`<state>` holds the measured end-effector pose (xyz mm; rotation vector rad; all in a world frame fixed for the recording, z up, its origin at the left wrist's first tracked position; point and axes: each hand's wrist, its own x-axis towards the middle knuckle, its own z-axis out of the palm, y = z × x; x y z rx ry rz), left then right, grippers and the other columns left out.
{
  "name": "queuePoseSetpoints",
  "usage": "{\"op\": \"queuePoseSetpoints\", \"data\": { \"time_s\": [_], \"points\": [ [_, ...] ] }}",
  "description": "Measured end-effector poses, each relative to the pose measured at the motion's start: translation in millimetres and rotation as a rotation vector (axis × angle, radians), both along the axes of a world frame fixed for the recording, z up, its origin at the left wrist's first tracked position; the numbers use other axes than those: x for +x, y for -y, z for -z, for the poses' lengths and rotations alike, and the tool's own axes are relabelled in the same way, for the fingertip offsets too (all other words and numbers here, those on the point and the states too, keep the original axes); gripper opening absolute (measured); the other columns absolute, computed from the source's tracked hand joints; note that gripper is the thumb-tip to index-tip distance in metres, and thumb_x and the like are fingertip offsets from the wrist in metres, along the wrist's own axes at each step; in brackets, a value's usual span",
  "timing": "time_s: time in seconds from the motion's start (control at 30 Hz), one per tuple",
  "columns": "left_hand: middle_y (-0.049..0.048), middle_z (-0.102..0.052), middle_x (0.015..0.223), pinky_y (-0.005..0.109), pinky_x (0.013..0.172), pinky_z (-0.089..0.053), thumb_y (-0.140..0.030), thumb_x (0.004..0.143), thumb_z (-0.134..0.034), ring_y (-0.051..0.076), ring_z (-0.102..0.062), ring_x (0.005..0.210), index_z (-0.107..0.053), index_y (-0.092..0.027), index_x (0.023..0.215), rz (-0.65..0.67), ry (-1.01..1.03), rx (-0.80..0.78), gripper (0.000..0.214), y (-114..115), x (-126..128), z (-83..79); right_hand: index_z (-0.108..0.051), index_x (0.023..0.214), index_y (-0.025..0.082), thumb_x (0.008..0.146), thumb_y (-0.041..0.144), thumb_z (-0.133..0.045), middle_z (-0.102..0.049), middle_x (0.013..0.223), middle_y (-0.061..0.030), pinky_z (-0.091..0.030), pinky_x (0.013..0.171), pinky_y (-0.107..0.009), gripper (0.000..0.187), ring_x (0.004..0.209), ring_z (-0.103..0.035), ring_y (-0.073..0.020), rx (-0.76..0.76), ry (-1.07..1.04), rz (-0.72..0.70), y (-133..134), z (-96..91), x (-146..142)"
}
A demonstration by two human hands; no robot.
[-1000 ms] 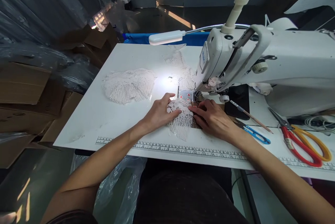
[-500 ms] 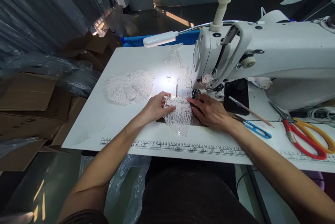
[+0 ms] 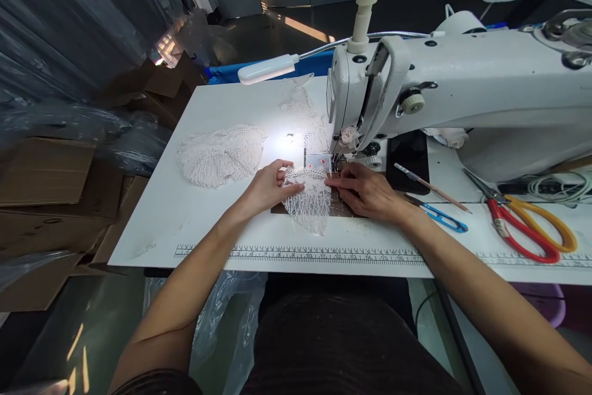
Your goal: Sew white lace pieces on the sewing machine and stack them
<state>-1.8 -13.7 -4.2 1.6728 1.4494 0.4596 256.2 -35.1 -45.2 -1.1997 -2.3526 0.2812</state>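
A piece of white fringed lace trim (image 3: pixel 309 201) lies in front of the sewing machine's needle area, its scalloped band toward the machine and its fringe toward me. My left hand (image 3: pixel 264 188) is closed on the left edge of the lace, thumb on top and forefinger at the band. On the other side, my right hand (image 3: pixel 365 190) holds the right edge, index fingertip on the lace and the other fingers bent over the brown plate (image 3: pixel 356 210). Just behind that hand is the presser foot (image 3: pixel 339 162) of the white sewing machine (image 3: pixel 354 90). Part of the needle area is hidden.
A heap of lace trim (image 3: pixel 221 158) lies left, and more lace (image 3: pixel 303 105) behind. To the right are a black phone-like slab (image 3: pixel 407 158), a pencil (image 3: pixel 432 187), blue thread snips (image 3: pixel 444 217) and scissors (image 3: pixel 522 228). A lamp (image 3: pixel 268 68) shines overhead. Cardboard boxes (image 3: pixel 44 170) stand left.
The view has shifted slightly, so the machine and table appear further left. Both hands stay at the lace edges, with little visible movement of the lace.
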Motion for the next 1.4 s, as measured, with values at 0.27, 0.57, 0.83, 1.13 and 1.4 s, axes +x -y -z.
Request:
{"op": "queuePoseSetpoints", "data": {
  "time_s": [0.27, 0.57, 0.83, 1.13, 1.4],
  "points": [
    [-0.0087, -0.031, 0.064, 0.026, 0.055, -0.030, -0.037, 0.079, -0.078, 0.010, -0.036, 0.055, -0.055, -0.018, 0.129, -0.006, 0.019, 0.001, 0.058, -2, -2, 4.6, -0.072, 0.121, 0.028, 0.096, 0.024, -0.046, -0.062, 0.105, -0.0101, -0.050, 0.088, -0.040, 0.037, 0.097, -0.059, -0.0207, -0.056, 0.010, -0.203, 13, -12.6, 8],
    [-0.0079, -0.032, 0.066, 0.025, 0.055, -0.030, -0.033, 0.080, -0.078, 0.010, -0.037, 0.057, -0.055, -0.018, 0.128, -0.017, 0.041, -0.008, 0.056, 0, -2, 3.8, -0.071, 0.123, 0.030, 0.093, 0.022, -0.050, -0.061, 0.108, -0.0114, -0.048, 0.090, -0.046, 0.037, 0.104, -0.057, -0.0251, -0.023, 0.038, -0.167, 20, -5.7, 5],
    [-0.0084, -0.033, 0.065, 0.025, 0.053, -0.030, -0.033, 0.078, -0.078, 0.009, -0.036, 0.055, -0.056, -0.017, 0.126, -0.016, 0.054, 0.004, 0.055, 1, -2, 3.8, -0.070, 0.125, 0.027, 0.096, 0.025, -0.047, -0.060, 0.109, -0.0129, -0.048, 0.089, -0.046, 0.037, 0.101, -0.057, -0.0251, -0.004, 0.025, -0.141, 20, -3.4, 4],
    [-0.0058, -0.042, 0.069, 0.025, 0.054, -0.035, -0.035, 0.079, -0.076, 0.011, -0.043, 0.058, -0.054, -0.016, 0.129, 0.031, 0.007, 0.052, 0.059, 5, -2, 2.2, -0.072, 0.121, 0.028, 0.094, 0.024, -0.050, -0.061, 0.109, -0.0121, -0.048, 0.089, -0.046, 0.035, 0.101, -0.058, -0.0251, 0.000, 0.010, -0.109, 21, -2.5, 2],
    [0.0065, -0.061, 0.096, 0.032, 0.067, -0.048, -0.041, 0.075, -0.080, 0.020, -0.061, 0.079, -0.048, -0.017, 0.137, 0.045, -0.106, 0.083, 0.074, 6, -1, 1.9, -0.071, 0.122, 0.028, 0.096, 0.026, -0.049, -0.060, 0.109, -0.0114, -0.047, 0.089, -0.045, 0.035, 0.100, -0.057, -0.0243, -0.010, -0.026, -0.096, 23, 0.9, 2]
  ]
}}
